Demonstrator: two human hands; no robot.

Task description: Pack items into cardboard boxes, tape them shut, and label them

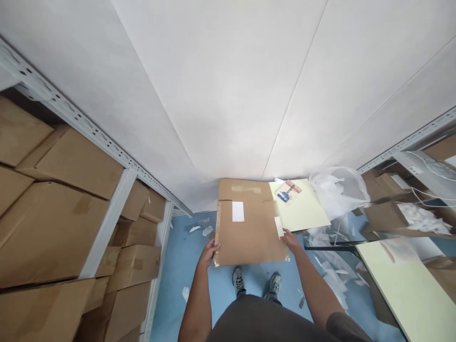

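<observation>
The fingers of the left hand (208, 252) are closed on the left edge of a cardboard carton (254, 237), near its lower corner, the thumb on the face and the other fingers mostly hidden. The right hand (291, 240) grips the opposite edge somewhat higher, thumb on the face beside a narrow white label (279, 227). The opposed grips probably serve to steady a broad, flat piece from both sides and leave its face unobstructed. The carton lies in front of the body, its printed side unseen, its far edge close to the white wall (228, 95); whether the hands or a hidden support bear its weight cannot be told. Its face carries a white paper label (238, 212) and, above this, a strip of clear tape (246, 189) — presumably there to keep a seam closed.

To the right, just beside the carton, is a pale yellow board (306, 211) bearing a printed packet (289, 191); a translucent plastic bag (338, 192) with white contents adjoins it. Below, both shoes (238, 279) stand apart on the blue floor (185, 237), a stance likely to favour balance. Farther left, a metal rack (107, 223) holds stacked brown boxes (60, 228), apparently packed closely to save space. At far right — beyond a second pale yellow surface (409, 285) — an open box holds crumpled white material (423, 218).
</observation>
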